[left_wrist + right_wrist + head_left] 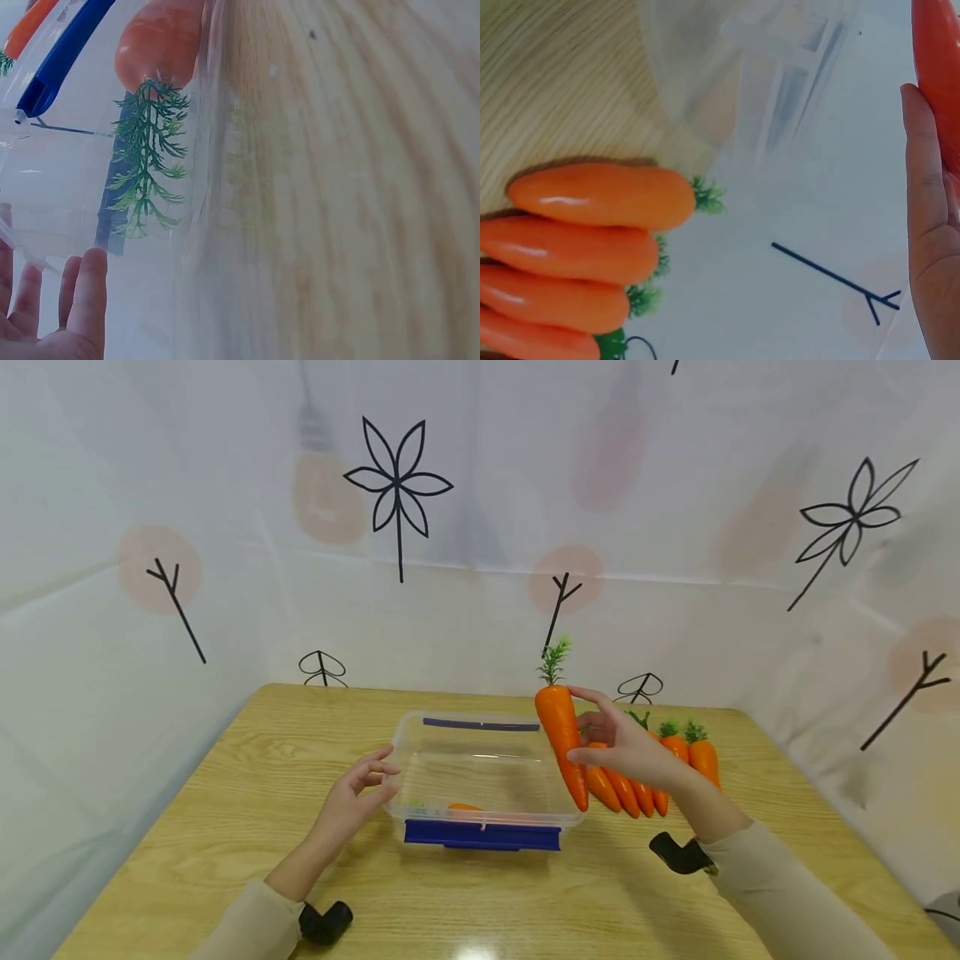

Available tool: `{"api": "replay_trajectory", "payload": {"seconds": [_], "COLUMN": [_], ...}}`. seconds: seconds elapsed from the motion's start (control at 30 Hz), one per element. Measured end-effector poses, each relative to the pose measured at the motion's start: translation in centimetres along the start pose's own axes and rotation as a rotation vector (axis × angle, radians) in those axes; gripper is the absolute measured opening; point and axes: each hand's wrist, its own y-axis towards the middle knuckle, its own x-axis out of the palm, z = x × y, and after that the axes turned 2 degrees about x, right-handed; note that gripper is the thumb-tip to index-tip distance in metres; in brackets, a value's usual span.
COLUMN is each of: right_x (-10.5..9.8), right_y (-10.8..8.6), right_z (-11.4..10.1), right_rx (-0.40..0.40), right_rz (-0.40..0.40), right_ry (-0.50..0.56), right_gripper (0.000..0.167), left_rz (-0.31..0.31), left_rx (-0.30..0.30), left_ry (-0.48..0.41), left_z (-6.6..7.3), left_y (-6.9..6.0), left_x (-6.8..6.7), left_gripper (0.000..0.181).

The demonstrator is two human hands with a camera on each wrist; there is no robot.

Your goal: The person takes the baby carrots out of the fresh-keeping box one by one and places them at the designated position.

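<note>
My right hand [626, 747] holds a toy carrot [561, 731] between thumb and fingers, above the right side of a clear plastic box [465, 739]. The carrot's leafy green top points up and its tip points down. In the right wrist view, the same carrot [939, 67] shows at the right edge. My left hand [356, 797] is at the box's left side with loosely bent fingers; whether they touch the wall I cannot tell. Inside the box lies another carrot [159, 45], seen through the wall in the left wrist view, with its green sprig toward my left hand.
Several carrots [604, 195] lie side by side on the wooden table [300, 735], right of the box. Blue clips [482, 836] run along the box's front and back. A white patterned cloth [480, 527] hangs behind the table.
</note>
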Motion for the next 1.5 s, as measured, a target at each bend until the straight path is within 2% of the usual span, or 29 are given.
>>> {"api": "replay_trajectory", "payload": {"seconds": [0.2,0.37,0.6,1.03,1.27,1.5], "right_x": [-1.0,-1.8,-3.0,-5.3,-6.7,-8.0], "right_y": [-1.0,-2.0,-3.6,-6.9,-8.2,-9.2], "right_z": [0.6,1.2,2.3,5.0,6.5,8.4], "right_rx": [0.021,0.032,0.018,0.006,0.008,0.004], "right_rz": [0.012,0.037,0.101,0.231,0.298,0.363], "right_ry": [0.020,-0.012,-0.050,-0.056,-0.052,-0.054], "right_gripper": [0.080,0.081,0.080,0.073,0.071,0.070], "left_rz": [-0.007,-0.006,-0.005,0.000,0.008,0.001], "left_rx": [0.011,0.012,0.006,0.014,0.013,0.036], "left_ry": [-0.010,-0.031,-0.037,-0.030,-0.025,-0.042], "left_z": [0.1,0.1,0.0,0.1,-0.1,-0.3], "left_y": [-0.1,-0.1,-0.1,-0.3,-0.3,-0.2], "left_x": [0.0,0.0,0.1,0.2,0.2,0.2], "left_gripper": [0.028,0.028,0.026,0.027,0.029,0.029]}}
